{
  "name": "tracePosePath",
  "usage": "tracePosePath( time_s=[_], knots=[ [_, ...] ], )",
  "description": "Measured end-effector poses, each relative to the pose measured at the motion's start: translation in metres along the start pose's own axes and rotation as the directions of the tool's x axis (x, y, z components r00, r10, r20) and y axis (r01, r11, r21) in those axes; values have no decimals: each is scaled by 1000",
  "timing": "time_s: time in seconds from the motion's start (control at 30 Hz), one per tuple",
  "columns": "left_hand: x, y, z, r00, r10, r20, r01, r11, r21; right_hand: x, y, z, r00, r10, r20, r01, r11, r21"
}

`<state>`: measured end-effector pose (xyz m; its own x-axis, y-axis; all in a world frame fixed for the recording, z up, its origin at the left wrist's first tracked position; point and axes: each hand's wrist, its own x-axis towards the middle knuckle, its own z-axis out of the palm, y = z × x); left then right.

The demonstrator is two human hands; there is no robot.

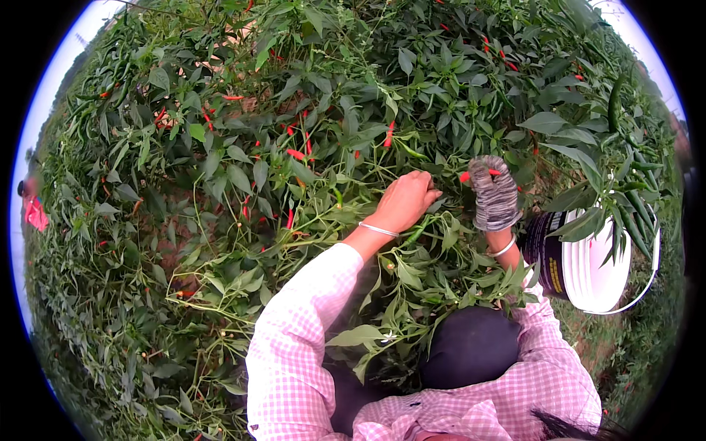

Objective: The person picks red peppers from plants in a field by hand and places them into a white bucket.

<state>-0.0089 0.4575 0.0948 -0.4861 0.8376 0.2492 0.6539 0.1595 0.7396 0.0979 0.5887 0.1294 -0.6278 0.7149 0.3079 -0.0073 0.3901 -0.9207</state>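
My left hand (404, 202), bare with a bracelet at the wrist, reaches in among the stems and leaves of a chili pepper plant (408, 273). Its fingertips are partly hidden by foliage, so whether it grips anything cannot be told. To its right, my right hand (495, 193) wears a grey striped knit glove and is closed on a red chili pepper (466, 176), whose ends show at the fingers. A green chili (415, 234) hangs just below my left hand. Above it, a red chili (389, 134) hangs among the leaves.
A white and dark plastic bucket (595, 264) with a wire handle lies tilted at the right, partly behind leaves and green chilies (634, 223). Dense chili plants with red fruit surround me. Another person in red (35, 212) is far off at the left edge.
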Motion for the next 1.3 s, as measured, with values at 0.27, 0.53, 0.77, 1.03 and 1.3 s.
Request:
tracePosePath(
  time_s=[0.27, 0.53, 0.77, 1.03, 1.3],
  knots=[
    [-37, 26, 33, 979, 42, 199, -81, 978, 190, 75, -74, 142, 516, -432, 740, 450, 872, 195],
    [-57, 59, -10, 787, 225, 574, -286, 958, 17, -19, 36, 173, 259, -94, 961, 766, 626, -145],
    [29, 8, -112, 977, -132, -170, 71, 943, -325, -41, 52, 162, 411, -340, 846, 656, 754, -16],
    [34, -74, -36, 970, -242, -16, 238, 963, -127, -46, 44, 135, 352, -517, 780, 576, 777, 255],
    [12, -102, -38, 956, -292, 37, 237, 689, -685, 20, -50, 97, 742, 162, 651, -398, 888, 232]
  ],
)
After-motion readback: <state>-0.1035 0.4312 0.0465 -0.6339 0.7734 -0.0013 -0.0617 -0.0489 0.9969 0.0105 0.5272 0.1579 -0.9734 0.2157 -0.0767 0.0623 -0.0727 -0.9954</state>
